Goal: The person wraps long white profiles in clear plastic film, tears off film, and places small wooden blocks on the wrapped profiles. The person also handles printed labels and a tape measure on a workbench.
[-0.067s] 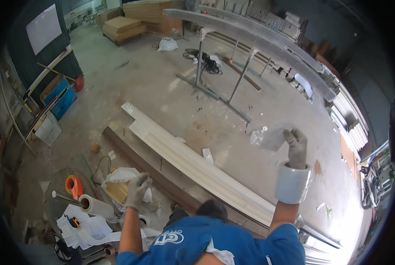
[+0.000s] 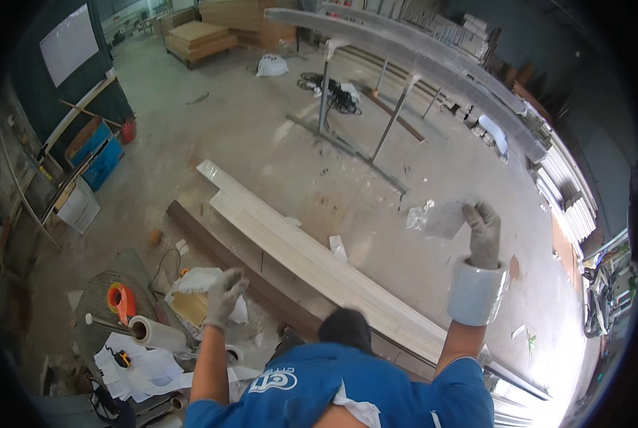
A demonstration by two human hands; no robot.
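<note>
My right hand, in a pale work glove, is raised at the right, its fingers curled and pinched on a sheet of clear plastic film that stretches off to their left. A wide roll of clear film sits around my right wrist and forearm like a cuff. On the left, my gloved left hand hangs above an open package with white wrapping. Its fingers are bent together; whatever may be between them is too small to make out. Long cream-coloured panels lie diagonally between my hands.
A dark brown beam runs beside the panels. On the left, a round stool carries orange tape; a film roll, papers and a tape measure are near it. Ahead stands a metal rack with long wrapped pieces.
My left hand has risen slightly. The right hand, with the roll around its wrist, appears a little farther right, while the whole view has shifted slightly.
</note>
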